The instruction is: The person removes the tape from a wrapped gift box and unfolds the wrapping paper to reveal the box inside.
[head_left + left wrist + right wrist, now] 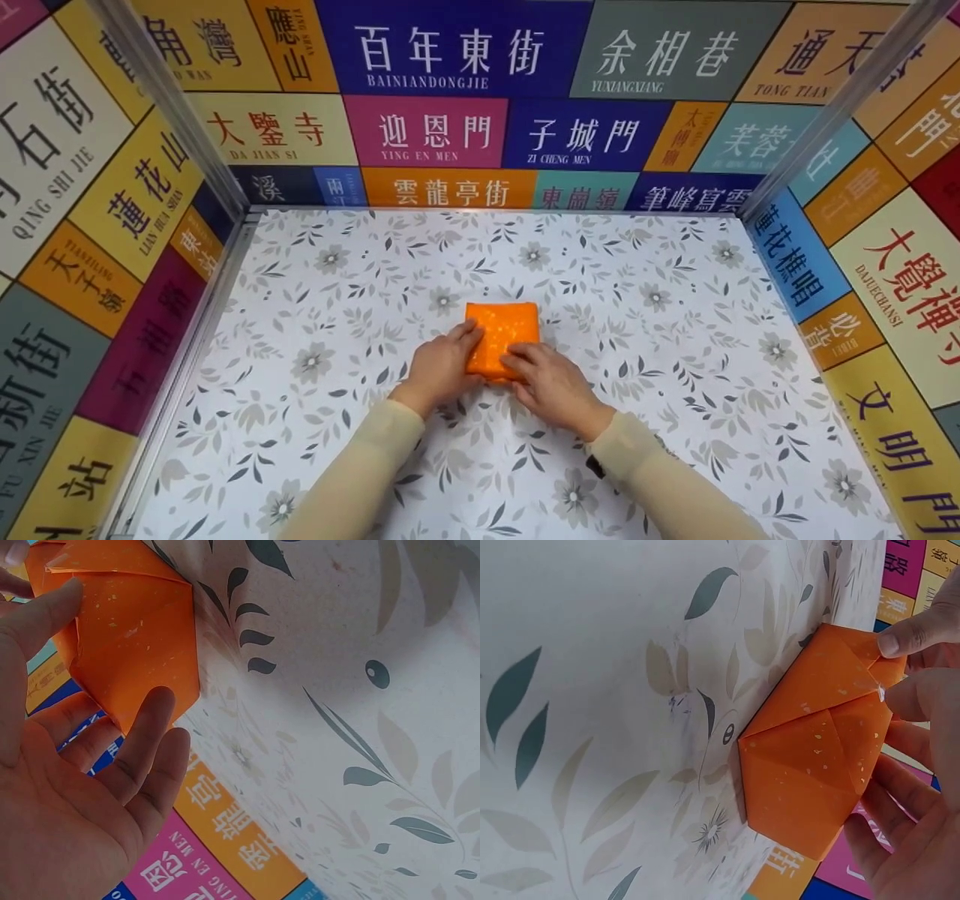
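A squarish piece of folded orange paper [501, 330] with gold flecks is near the middle of the table. My left hand [444, 361] holds its left side. In the left wrist view, the left thumb [56, 611] lies against a folded edge of the orange paper [139, 637], and the other fingers spread along its far side. My right hand [553, 382] grips the right side. Creased, overlapping flaps show on the paper [810, 742] in the right wrist view, where the right thumb [919, 696] touches an edge and the fingers reach behind.
The table [315, 420] has a white cover with grey flowers and leaves. Coloured sign panels form a back wall [427, 127], a left wall [120, 225] and a right wall [870, 247] around it. A dark band [595, 466] shows at the right sleeve.
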The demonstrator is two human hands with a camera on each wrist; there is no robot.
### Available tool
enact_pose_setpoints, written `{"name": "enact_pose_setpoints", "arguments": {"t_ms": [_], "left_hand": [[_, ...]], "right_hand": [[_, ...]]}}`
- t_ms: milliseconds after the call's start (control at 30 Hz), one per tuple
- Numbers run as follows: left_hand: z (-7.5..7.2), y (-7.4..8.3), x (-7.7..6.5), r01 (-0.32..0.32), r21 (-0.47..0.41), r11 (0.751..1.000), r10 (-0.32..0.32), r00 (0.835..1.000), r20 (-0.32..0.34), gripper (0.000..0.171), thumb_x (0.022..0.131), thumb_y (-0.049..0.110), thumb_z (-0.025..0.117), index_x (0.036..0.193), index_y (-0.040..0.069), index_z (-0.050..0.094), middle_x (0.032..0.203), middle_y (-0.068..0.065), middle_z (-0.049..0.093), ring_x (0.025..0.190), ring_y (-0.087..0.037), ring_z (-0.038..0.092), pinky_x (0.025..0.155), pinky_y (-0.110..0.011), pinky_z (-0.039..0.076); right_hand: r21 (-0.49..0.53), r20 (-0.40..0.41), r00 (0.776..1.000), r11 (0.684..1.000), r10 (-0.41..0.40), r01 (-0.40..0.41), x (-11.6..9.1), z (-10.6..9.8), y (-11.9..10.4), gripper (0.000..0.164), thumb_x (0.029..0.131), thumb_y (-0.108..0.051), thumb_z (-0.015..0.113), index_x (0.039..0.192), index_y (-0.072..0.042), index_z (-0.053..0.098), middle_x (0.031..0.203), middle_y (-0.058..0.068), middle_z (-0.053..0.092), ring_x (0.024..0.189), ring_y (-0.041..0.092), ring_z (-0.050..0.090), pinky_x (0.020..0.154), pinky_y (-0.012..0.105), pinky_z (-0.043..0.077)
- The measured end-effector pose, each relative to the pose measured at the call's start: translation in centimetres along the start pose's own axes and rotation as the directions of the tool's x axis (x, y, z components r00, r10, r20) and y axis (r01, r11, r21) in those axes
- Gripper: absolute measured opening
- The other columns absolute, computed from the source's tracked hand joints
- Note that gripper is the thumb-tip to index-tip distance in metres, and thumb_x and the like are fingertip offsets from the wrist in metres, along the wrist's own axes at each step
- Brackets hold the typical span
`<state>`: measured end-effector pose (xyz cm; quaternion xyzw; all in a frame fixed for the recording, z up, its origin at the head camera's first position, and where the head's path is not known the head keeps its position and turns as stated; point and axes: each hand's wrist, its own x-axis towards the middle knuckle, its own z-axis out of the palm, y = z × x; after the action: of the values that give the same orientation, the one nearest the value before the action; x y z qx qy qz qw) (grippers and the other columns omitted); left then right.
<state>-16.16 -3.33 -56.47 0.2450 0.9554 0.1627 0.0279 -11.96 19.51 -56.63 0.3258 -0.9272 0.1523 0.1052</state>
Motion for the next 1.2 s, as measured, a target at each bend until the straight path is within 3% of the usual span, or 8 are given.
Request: {"name": "enact_pose_setpoints", "arguments": {"t_ms": [200,400,567,900,1200], "left_hand": [[0.1,0.0,0.0,-0.003,0.02,1.0,0.003,1.0,-0.005,0.078,0.08,0.039,0.08,0.148,0.013,0.05,0.153,-0.002,0.042,0.092,-0.033,0.064,0.079,-0.046,0.055],[0.0,0.0,0.0,0.01,0.013,1.0,-0.01,1.0,0.012,0.079,0.081,0.04,0.08,0.149,0.014,0.048,0.154,-0.001,0.041,0.096,-0.033,0.064,0.082,-0.045,0.054],[-0.2,0.0,0.0,0.006,0.017,1.0,-0.006,1.0,0.01,0.08,0.082,0.041,0.08,0.15,0.014,0.048,0.155,-0.002,0.04,0.096,-0.032,0.064,0.082,-0.045,0.054],[-0.1,0.1,0.0,0.009,0.018,1.0,-0.009,1.0,0.016,0.081,0.082,0.042,0.079,0.151,0.015,0.046,0.156,-0.002,0.039,0.096,-0.032,0.064,0.081,-0.045,0.054],[0.0,0.1,-0.2,-0.01,0.003,1.0,0.01,1.0,-0.017,0.079,0.08,0.039,0.081,0.148,0.012,0.05,0.153,-0.003,0.043,0.093,-0.033,0.064,0.078,-0.047,0.054]], "right_hand": [[-0.034,-0.034,0.998,0.998,-0.055,0.054,0.1,0.0,0.1,0.036,0.085,-0.015,0.074,0.121,-0.014,0.072,0.127,0.01,0.06,0.113,0.027,0.058,0.094,0.044,0.049],[-0.002,-0.044,0.998,0.999,-0.047,0.047,1.2,-0.1,0.4,0.021,0.088,-0.019,0.075,0.108,-0.014,0.076,0.123,0.007,0.063,0.111,0.025,0.059,0.098,0.044,0.047],[-0.007,-0.058,0.998,1.0,-0.025,0.024,2.5,-0.2,0.6,0.007,0.088,-0.02,0.072,0.092,-0.015,0.074,0.113,0.003,0.065,0.103,0.022,0.059,0.091,0.038,0.05],[0.02,-0.017,0.999,0.999,0.032,-0.032,3.0,-0.3,0.4,0.01,0.086,-0.021,0.075,0.088,-0.013,0.07,0.106,0.002,0.063,0.099,0.022,0.058,0.091,0.037,0.05],[-0.023,-0.063,0.996,0.998,0.061,-0.063,3.1,0.2,0.1,0.006,0.085,-0.015,0.07,0.082,-0.011,0.066,0.098,0.003,0.06,0.092,0.023,0.059,0.081,0.037,0.053]]}}
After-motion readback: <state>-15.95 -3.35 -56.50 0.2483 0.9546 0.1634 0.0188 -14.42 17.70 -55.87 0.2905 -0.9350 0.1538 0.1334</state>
